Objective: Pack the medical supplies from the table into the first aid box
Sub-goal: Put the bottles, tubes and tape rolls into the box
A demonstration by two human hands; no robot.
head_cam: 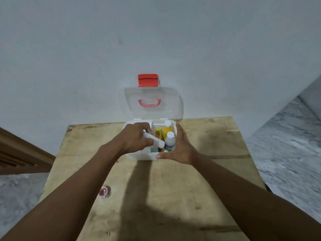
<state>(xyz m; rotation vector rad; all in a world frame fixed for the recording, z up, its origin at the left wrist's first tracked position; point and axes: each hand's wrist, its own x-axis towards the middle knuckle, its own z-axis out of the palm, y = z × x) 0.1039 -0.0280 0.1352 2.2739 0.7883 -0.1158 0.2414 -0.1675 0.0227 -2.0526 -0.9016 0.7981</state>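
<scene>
Holding a white tube (pixel 153 138) in curled fingers, the left hand (pixel 134 136) sits over the first aid box (pixel 139 156) at the centre of the frame. The tube lies slantwise. Its upper end is buried in the fist and its rounded lower end juts toward the lower right, just beside the white bottle (pixel 169 141). Whether the two touch cannot be told.

The right hand (pixel 180 148) grasps nothing. Its fingers lie straight along the box's right-side wall and its thumb along the near wall, bracing that corner.

Handling, as judged: the tube looks light, rigid and smooth, so probably slippery. A hold round its middle, as here, seems sound. The box looks like thin, light plastic that could slide on the table (pixel 156 188), so the brace appears warranted.

The clear lid (pixel 152 94) stands open at upper centre. The yellow bottle (pixel 167 130) and the white bottle stand upright in the right-side compartment, which looks crowded. The left-side compartment is hidden under the fist, so its free room cannot be assessed.

A small clear round object (pixel 104 190) lies on the table at lower left; what it is cannot be told.
</scene>
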